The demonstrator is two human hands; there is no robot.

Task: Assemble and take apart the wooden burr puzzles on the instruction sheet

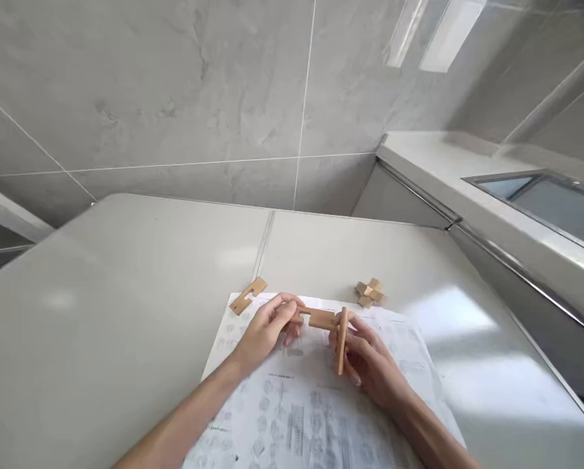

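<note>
My left hand grips one end of a notched wooden puzzle piece, which lies level above a printed sheet. In my right hand is a second wooden puzzle piece, held upright on edge. The right end of the notched piece meets this upright piece; whether they interlock I cannot tell. On the sheet's upper left corner rests a loose notched wooden piece. Beyond my right hand sits a star-shaped wooden puzzle. Some fingertips of both hands are hidden behind the pieces.
The printed paper sheet, covered in small diagrams, lies under my hands on a pale table with a seam across it. At the right stands a white counter with a sink. Grey tiled floor is beyond.
</note>
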